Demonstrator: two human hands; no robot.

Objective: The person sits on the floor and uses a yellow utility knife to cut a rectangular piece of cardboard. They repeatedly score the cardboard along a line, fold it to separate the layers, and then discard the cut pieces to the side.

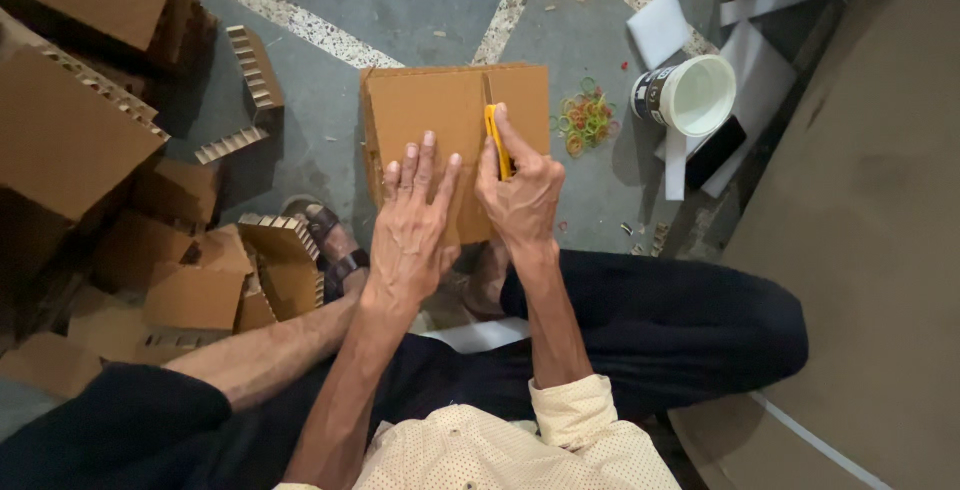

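the left hand [412, 225] is pressing flat, fingers spread, on the cardboard sheet [440, 110] lying on the floor ahead of the knees. the right hand [520, 195] is gripping a yellow cutter [497, 140] against it, right of the left hand.

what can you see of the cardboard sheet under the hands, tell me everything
The cardboard sheet is a brown, roughly rectangular corrugated piece lying flat on the grey concrete floor. Its left edge looks thick and layered. A straight line, a cut or a crease, runs from its far edge down toward the person. The left hand presses flat on it with spread fingers, while the right hand holds a yellow utility knife against that line. Its near edge is hidden by the hands.
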